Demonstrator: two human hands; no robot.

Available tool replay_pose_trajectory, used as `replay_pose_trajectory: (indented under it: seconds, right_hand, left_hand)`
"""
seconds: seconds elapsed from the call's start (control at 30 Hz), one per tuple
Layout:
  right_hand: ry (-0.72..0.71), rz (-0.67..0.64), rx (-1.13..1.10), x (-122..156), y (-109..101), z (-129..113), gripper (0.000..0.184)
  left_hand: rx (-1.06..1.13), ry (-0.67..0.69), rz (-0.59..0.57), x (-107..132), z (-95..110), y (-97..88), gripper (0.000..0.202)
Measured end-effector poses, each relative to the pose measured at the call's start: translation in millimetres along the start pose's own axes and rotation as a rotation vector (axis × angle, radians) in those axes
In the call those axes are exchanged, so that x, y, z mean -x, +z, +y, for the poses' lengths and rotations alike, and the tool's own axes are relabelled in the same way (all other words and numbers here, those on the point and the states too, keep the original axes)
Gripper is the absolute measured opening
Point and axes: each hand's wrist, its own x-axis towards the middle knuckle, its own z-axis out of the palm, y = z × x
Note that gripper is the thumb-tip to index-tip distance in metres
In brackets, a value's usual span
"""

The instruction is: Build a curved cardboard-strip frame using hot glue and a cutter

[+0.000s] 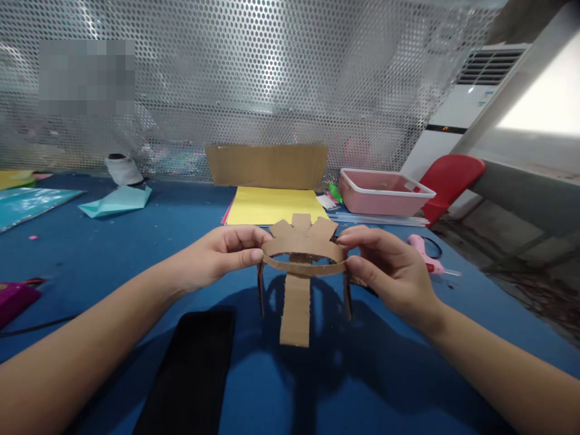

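A brown cardboard model (296, 308) made of a ring, several short tabs along its far side and strips hanging down like legs is held between my two hands, over the blue table. My left hand (226, 254) pinches the ring's left edge between thumb and fingers. On the opposite side my right hand (389, 272) grips the right edge the same way, thumb toward me. Part of the model's far side is hidden behind the ring. Below and to the left of it lies a black phone (185, 374).
Behind the model lies yellow paper (272, 204), with a cardboard panel (267, 166) standing behind. A pink basket (383, 193) and pink glue gun (426, 257) are on the right. Folded light-blue paper (115, 202) lies at left, and a purple object (18, 301) sits at the left edge.
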Motion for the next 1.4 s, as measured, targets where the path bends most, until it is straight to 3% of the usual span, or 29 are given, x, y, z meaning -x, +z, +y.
replay_pose_trajectory:
  seconds: [0.13,0.27,0.37,0.47,0.57,0.77,0.87,1.23,1.4]
  right_hand:
    - [-0.088,0.039,0.148,-1.5,0.6,2.6,0.011]
    - [-0.275,0.155,0.448,-0.7,1.6,-1.8,0.018]
    - [-0.463,0.109,0.636,1.0,5.8,-14.3,0.021]
    - [-0.539,0.034,0.719,1.3,13.2,-25.8,0.022]
    - [-0.542,0.003,0.802,-1.8,19.9,-30.8,0.024]
    - [-0.481,0.047,0.788,-10.3,20.4,-32.1,0.045]
    - [-0.406,0.1,0.708,-10.5,16.3,-27.5,0.058]
    - [-0.368,0.041,0.941,-4.8,9.7,-17.8,0.05]
    - [-0.372,0.05,0.9,-5.2,11.8,-18.7,0.066]
  left_hand:
    - [-0.072,0.011,0.029,-1.3,5.0,2.0,0.021]
    - [-0.378,0.07,0.173,-1.8,18.0,12.3,0.019]
    - [-0.697,0.188,0.312,0.4,26.5,28.4,0.014]
    - [-0.929,0.343,0.274,3.6,29.2,47.5,0.012]
    - [-1.116,0.438,0.217,5.4,27.7,61.1,0.012]
    - [-1.218,0.509,0.36,4.9,27.4,62.3,0.008]
    - [-1.197,0.517,0.366,4.7,30.6,59.1,0.01]
    - [-1.281,0.546,0.279,4.4,25.2,60.2,0.008]
    - [-1.31,0.567,0.267,3.8,26.9,62.2,0.008]
